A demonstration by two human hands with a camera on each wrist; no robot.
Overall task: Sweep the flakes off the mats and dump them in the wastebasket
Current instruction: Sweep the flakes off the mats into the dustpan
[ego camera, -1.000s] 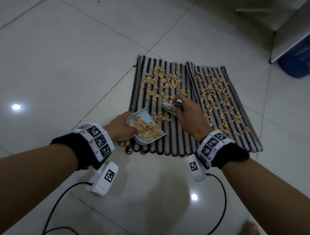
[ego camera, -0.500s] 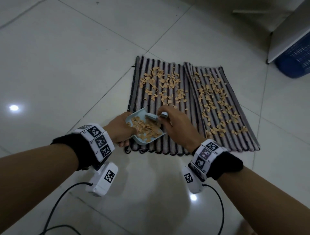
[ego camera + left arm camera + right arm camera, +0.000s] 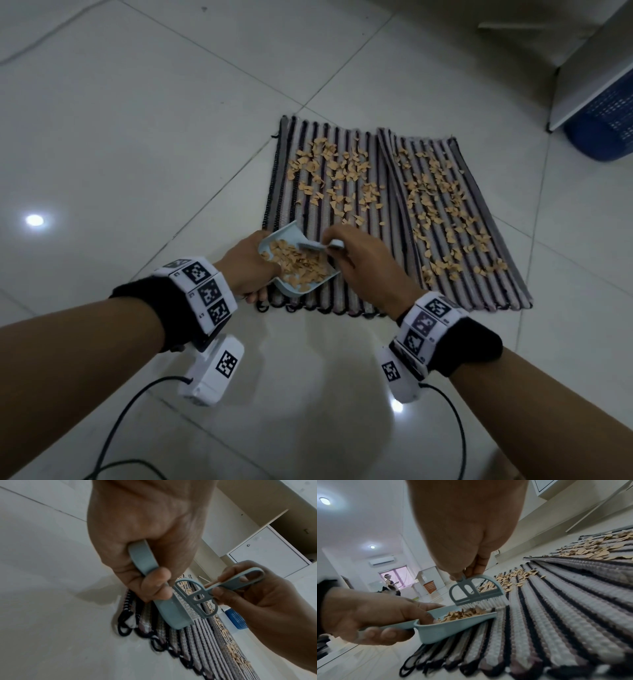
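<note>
Two striped mats lie side by side on the tiled floor: the left mat [image 3: 342, 219] and the right mat [image 3: 455, 219], both strewn with tan flakes [image 3: 334, 171]. My left hand [image 3: 246, 270] grips the handle of a pale blue dustpan [image 3: 310, 287] resting on the left mat's near corner and heaped with flakes. My right hand [image 3: 363, 260] pinches the handle of a small blue brush [image 3: 476, 595]; its white bristles [image 3: 481, 603] sit at the dustpan's mouth. In the left wrist view the brush [image 3: 202, 596] stands against the pan [image 3: 171, 614].
A blue wastebasket [image 3: 606, 126] stands at the far right, partly behind a white cabinet panel [image 3: 596, 68]. Cables [image 3: 113, 435] trail from my wrist cameras across the floor. Another person [image 3: 390, 582] stands far off across the room.
My right hand has drawn the brush leftward and toward me across the left mat into the dustpan's mouth. The pan holds more flakes. The left hand stayed put.
</note>
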